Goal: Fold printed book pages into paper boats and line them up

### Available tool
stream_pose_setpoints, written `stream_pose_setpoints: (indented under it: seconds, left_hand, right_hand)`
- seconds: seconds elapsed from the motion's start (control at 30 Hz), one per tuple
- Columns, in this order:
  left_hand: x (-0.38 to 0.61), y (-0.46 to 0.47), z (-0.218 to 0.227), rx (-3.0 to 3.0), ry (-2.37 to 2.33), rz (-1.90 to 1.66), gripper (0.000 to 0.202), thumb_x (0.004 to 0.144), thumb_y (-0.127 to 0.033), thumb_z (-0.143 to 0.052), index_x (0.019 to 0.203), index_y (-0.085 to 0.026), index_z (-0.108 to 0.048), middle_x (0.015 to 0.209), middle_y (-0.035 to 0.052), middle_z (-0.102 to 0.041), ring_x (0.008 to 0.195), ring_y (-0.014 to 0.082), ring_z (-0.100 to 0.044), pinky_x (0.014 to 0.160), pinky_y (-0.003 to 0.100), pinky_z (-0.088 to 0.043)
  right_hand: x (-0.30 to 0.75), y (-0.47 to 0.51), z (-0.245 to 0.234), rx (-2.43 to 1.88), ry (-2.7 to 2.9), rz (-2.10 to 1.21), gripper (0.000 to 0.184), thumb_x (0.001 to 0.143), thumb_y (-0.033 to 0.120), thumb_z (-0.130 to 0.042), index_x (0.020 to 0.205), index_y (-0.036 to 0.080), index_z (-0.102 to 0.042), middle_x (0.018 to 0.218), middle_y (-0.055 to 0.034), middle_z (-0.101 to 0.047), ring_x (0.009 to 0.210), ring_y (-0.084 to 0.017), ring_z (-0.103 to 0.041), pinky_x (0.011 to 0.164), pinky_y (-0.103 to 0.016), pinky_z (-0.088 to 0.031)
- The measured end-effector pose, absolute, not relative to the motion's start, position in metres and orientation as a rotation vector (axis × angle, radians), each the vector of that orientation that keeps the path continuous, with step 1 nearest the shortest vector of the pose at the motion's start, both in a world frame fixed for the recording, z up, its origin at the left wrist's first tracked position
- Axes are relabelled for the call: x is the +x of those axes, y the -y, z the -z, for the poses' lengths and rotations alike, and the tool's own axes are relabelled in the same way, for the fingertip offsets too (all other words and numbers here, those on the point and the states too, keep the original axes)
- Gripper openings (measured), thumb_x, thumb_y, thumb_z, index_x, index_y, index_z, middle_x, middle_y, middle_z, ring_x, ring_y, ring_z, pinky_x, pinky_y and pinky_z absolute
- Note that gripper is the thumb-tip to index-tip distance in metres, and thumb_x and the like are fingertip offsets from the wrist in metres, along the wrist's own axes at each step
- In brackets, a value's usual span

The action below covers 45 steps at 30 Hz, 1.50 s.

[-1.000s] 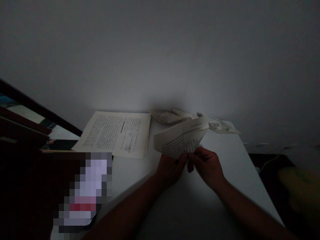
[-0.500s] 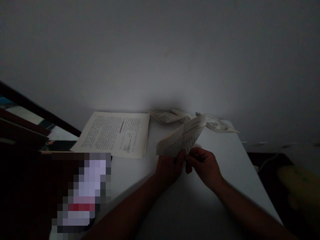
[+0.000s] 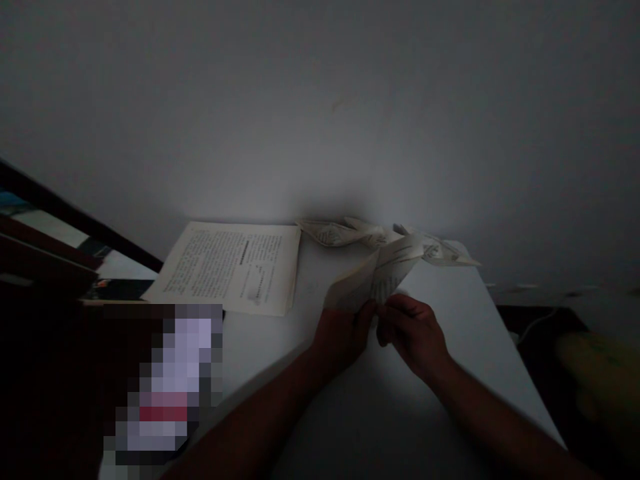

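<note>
Above a white table [image 3: 465, 320], my left hand [image 3: 343, 333] and my right hand [image 3: 415, 333] meet, fingers pinched on the lower edge of a folded printed paper [image 3: 380, 277]. The sheet rises from my fingertips and tapers toward the upper right. It is creased along its middle, and lines of print show on its right half. The room is dim, so finer folds are hard to make out.
A stack of printed pages [image 3: 233, 267] lies on the table's left. Two folded paper shapes [image 3: 345, 233] [image 3: 443, 252] rest against the wall at the back. Dark furniture [image 3: 55, 267] stands at left; a blurred patch covers the lower left. A dark surface [image 3: 550, 333] lies beyond the right edge.
The paper has been folded narrower: its wide face has closed up along the middle crease. Both hands stayed close together with small finger shifts.
</note>
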State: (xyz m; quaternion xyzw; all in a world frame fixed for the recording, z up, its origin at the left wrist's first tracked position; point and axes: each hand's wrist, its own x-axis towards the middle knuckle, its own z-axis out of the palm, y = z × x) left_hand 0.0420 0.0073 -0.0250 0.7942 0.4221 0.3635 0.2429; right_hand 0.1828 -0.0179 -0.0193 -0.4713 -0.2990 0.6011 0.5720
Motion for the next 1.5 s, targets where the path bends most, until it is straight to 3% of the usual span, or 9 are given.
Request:
stream_pose_setpoints:
  seconds: [0.4,0.57,0.67,0.87,1.0,1.07,1.17,1.3,1.5]
  left_hand:
    - [0.041,-0.004,0.024,2.113,-1.086,-0.964,0.03,0.091,-0.031,-0.043,0.089,-0.012,-0.066,0.08,0.0112,-0.07,0.077,0.0223,-0.066,0.073,0.033,-0.052]
    - [0.037,-0.004,0.022,2.015,-1.146,-0.946,0.033,0.09,-0.032,-0.043,0.07,-0.014,-0.062,0.061,0.0056,-0.063,0.06,0.0176,-0.06,0.061,0.028,-0.049]
    - [0.037,-0.007,0.022,1.969,-1.181,-0.951,0.04,0.091,-0.035,-0.041,0.06,-0.015,-0.057,0.049,0.0019,-0.054,0.054,0.0152,-0.055,0.057,0.026,-0.045]
    - [0.036,-0.007,0.018,1.954,-1.125,-0.901,0.032,0.09,-0.032,-0.042,0.072,-0.014,-0.062,0.064,0.004,-0.063,0.068,0.0164,-0.06,0.068,0.026,-0.048]
    - [0.032,-0.004,0.014,1.944,-1.003,-0.9,0.027,0.09,-0.028,-0.043,0.094,-0.014,-0.065,0.092,0.0085,-0.07,0.089,0.0193,-0.063,0.085,0.03,-0.048]
    - [0.031,-0.004,0.015,1.929,-0.982,-0.899,0.028,0.089,-0.029,-0.044,0.102,-0.015,-0.064,0.101,0.0096,-0.069,0.096,0.0204,-0.062,0.089,0.031,-0.046]
    - [0.031,-0.005,0.018,1.872,-1.005,-0.861,0.027,0.09,-0.031,-0.044,0.093,-0.015,-0.066,0.089,0.0079,-0.07,0.086,0.019,-0.063,0.084,0.03,-0.048]
    - [0.033,-0.007,0.021,1.849,-1.037,-0.859,0.03,0.091,-0.032,-0.043,0.082,-0.014,-0.065,0.077,0.0054,-0.067,0.077,0.0175,-0.061,0.077,0.029,-0.048]
    - [0.032,-0.007,0.018,1.874,-0.947,-0.85,0.03,0.09,-0.033,-0.043,0.079,-0.014,-0.064,0.073,0.0054,-0.066,0.079,0.0188,-0.062,0.076,0.028,-0.048]
  right_hand:
    - [0.209,0.004,0.013,-0.978,0.416,-1.251,0.018,0.064,0.018,-0.076,0.058,0.016,-0.059,0.047,0.0069,-0.047,0.039,-0.004,-0.041,0.038,-0.018,-0.037]
    - [0.224,-0.003,0.011,-0.967,0.369,-1.138,0.016,0.065,0.022,-0.075,0.065,0.017,-0.06,0.053,0.0067,-0.05,0.042,-0.004,-0.042,0.04,-0.017,-0.038]
    - [0.213,0.003,0.014,-0.967,0.516,-1.282,0.021,0.071,0.037,-0.072,0.077,0.018,-0.065,0.055,0.0056,-0.052,0.041,-0.007,-0.045,0.04,-0.021,-0.041]
    - [0.193,0.011,0.019,-1.09,0.758,-1.307,0.032,0.07,0.028,-0.077,0.051,0.017,-0.053,0.038,0.0057,-0.047,0.035,-0.009,-0.047,0.039,-0.022,-0.038]
    - [0.217,0.002,0.011,-0.959,0.42,-1.193,0.017,0.065,0.021,-0.078,0.065,0.016,-0.062,0.046,0.0087,-0.049,0.036,-0.002,-0.038,0.038,-0.016,-0.036]
    - [0.23,-0.002,0.007,-0.906,0.331,-1.129,0.019,0.063,0.02,-0.079,0.066,0.016,-0.061,0.05,0.0092,-0.049,0.037,0.0,-0.037,0.038,-0.014,-0.036]
    - [0.233,-0.002,0.006,-0.913,0.321,-1.147,0.019,0.064,0.02,-0.078,0.065,0.016,-0.059,0.051,0.0087,-0.049,0.037,-0.002,-0.039,0.036,-0.015,-0.036]
    - [0.213,0.005,0.012,-0.913,0.487,-1.278,0.02,0.072,0.034,-0.074,0.072,0.018,-0.062,0.054,0.0057,-0.056,0.038,-0.006,-0.044,0.038,-0.02,-0.041]
    - [0.201,0.011,0.019,-1.074,0.687,-1.268,0.034,0.071,0.026,-0.077,0.049,0.016,-0.053,0.036,0.0048,-0.049,0.034,-0.009,-0.048,0.039,-0.022,-0.039]
